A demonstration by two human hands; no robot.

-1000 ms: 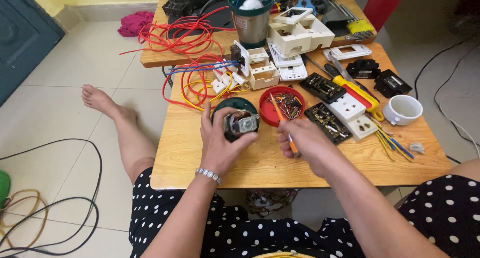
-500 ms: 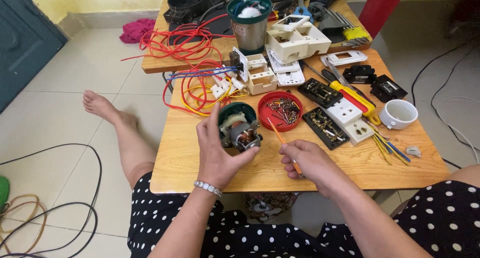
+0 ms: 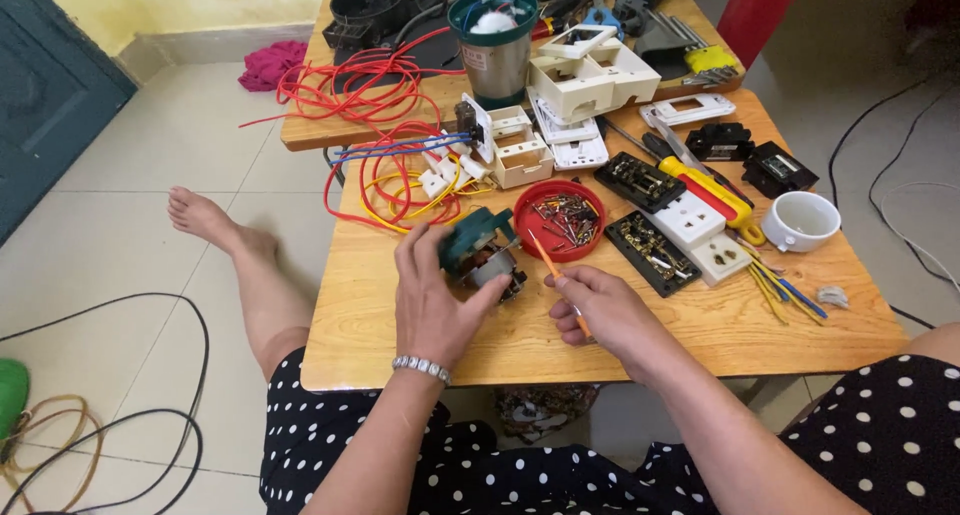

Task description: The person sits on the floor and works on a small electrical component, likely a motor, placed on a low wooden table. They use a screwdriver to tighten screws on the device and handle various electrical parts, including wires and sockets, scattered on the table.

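Small motor propped at the near edge of the counter, screwdriver held ready beside it.

The left hand [image 3: 432, 297] is clamped around a small green-and-metal motor [image 3: 480, 260], tilting it up off the counter [image 3: 720, 325] so its open face turns toward the right hand [image 3: 598, 308]. That hand is closed on a thin orange screwdriver [image 3: 548, 263], tip pointing far-left at the motor, just apart from it. A red dish [image 3: 590, 245] of screws sits just beyond the motor, within easy reach. Switch plates, sockets and a white cup [image 3: 803, 220] lie to the right; red wires [image 3: 370, 85] coil at the far left.
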